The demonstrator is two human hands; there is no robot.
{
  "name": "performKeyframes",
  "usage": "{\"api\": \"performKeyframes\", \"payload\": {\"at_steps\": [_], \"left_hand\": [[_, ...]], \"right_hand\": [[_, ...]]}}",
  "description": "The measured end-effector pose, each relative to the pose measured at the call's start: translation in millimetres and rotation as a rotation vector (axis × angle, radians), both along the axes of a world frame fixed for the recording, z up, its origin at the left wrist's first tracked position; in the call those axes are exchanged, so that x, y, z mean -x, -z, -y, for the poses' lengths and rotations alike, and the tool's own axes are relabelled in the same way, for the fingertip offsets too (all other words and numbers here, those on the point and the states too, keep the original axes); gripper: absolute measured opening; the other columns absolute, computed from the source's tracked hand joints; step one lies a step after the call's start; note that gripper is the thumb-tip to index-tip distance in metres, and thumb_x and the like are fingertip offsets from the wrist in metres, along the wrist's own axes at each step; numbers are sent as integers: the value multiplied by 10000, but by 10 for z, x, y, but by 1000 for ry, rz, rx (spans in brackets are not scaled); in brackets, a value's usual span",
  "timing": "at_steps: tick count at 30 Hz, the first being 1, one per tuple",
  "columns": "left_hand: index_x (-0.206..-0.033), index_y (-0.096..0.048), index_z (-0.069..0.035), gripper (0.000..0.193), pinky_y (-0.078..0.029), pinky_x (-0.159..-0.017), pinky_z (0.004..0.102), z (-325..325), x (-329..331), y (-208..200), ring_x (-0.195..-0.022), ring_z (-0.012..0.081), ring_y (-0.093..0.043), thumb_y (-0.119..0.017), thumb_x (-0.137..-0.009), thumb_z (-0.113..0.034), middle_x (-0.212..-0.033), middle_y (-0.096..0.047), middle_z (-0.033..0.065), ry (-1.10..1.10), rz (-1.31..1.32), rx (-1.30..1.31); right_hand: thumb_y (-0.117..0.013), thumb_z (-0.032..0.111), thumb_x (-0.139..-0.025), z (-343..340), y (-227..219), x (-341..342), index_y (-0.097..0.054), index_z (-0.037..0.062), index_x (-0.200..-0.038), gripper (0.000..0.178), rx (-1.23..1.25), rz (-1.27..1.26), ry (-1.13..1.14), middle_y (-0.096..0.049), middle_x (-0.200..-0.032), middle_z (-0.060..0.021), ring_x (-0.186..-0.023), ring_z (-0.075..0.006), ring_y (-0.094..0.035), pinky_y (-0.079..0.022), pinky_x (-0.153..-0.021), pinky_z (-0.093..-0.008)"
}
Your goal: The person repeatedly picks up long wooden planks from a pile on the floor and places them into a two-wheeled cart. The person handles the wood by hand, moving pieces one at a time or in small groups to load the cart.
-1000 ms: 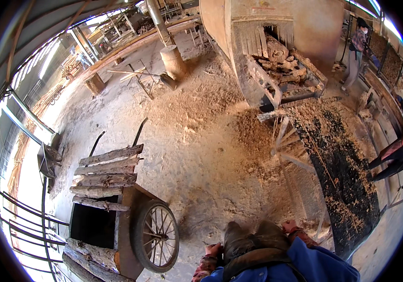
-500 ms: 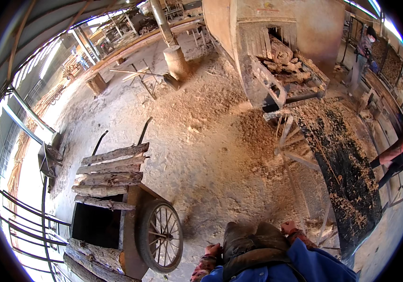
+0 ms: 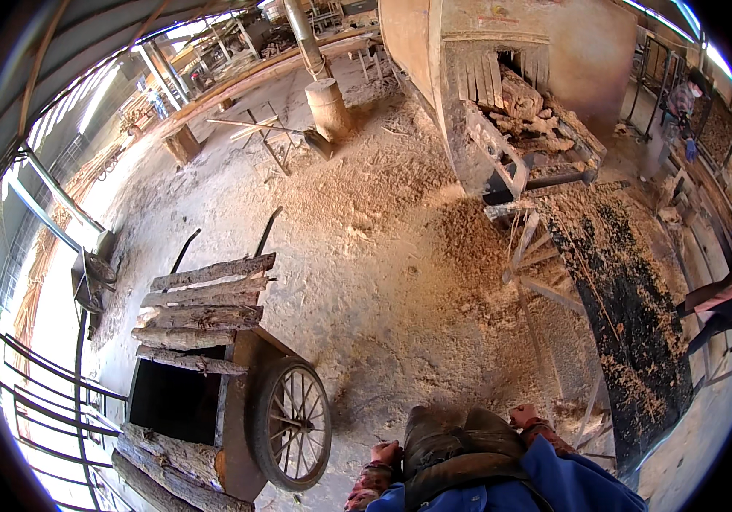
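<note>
My left hand (image 3: 387,453) hangs beside my left thigh, its fingers curled in, and nothing shows in it. On the other side my right hand (image 3: 523,416) is likewise closed, apart from everything around it, with no held thing visible. Nearest to the left hand stands a two-wheeled handcart (image 3: 250,410), its spoked wheel (image 3: 300,424) facing me. Several rough logs (image 3: 199,317) lie across the cart's far end, and more bark-covered logs (image 3: 174,456) lie at its near end. To the right of my right hand runs a black conveyor belt (image 3: 630,316) strewn with wood chips.
A large rusty machine (image 3: 485,68) with a chute full of wood pieces (image 3: 532,119) stands ahead. Sawdust (image 3: 366,196) covers the floor. A shovel (image 3: 310,141) leans by a stump (image 3: 329,111). One person (image 3: 682,102) stands far right; another's arm (image 3: 716,294) is beside the belt.
The view has shifted slightly, so the machine and cart sit a little differently in the picture. The far-right person's posture has changed a little. My hands stay about where they were.
</note>
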State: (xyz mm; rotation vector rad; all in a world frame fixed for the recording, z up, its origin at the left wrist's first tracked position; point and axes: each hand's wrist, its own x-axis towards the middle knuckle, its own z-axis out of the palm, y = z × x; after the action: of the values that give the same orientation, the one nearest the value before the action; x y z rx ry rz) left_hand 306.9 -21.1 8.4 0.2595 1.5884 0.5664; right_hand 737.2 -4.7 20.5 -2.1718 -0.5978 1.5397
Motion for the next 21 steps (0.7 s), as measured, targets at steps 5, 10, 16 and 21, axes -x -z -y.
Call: {"api": "performKeyframes", "payload": {"at_steps": [5, 10, 16, 21], "left_hand": [[-784, -613, 58, 238, -493, -523, 303, 10, -152, -49, -597, 209, -604, -613, -767, -180, -701, -614, 116, -71, 1, 20], [-785, -607, 79, 230, -505, -540, 322, -21, -235, -92, -605, 221, -606, -611, -753, -148, -705, -613, 133, -120, 18, 34], [-764, -620, 53, 222, -465, -481, 297, -70, -326, -284, -555, 207, -588, -611, -742, -169, -666, -607, 113, -156, -4, -25], [-752, -627, 42, 232, -448, -472, 294, -22, -201, -43, -552, 203, -587, -613, -738, -189, -649, -606, 112, -128, -11, 1]], "right_hand": [[-585, 186, -723, -58, 116, -158, -597, -31, -786, 226, 3, 13, -83, -587, -624, -109, -527, -191, -580, -485, -468, -310], [-592, 196, -712, -156, 201, -240, -598, -4, -786, 213, 22, 80, -99, -577, -610, -97, -480, -173, -548, -439, -415, -294], [-579, 197, -715, -131, 535, -331, -607, 16, -771, 191, -86, 187, -120, -566, -580, -72, -448, -158, -524, -411, -392, -291], [-598, 219, -712, -123, 620, -277, -622, 25, -743, 198, -83, 262, -147, -565, -551, -63, -436, -153, -529, -448, -408, -294]]}}
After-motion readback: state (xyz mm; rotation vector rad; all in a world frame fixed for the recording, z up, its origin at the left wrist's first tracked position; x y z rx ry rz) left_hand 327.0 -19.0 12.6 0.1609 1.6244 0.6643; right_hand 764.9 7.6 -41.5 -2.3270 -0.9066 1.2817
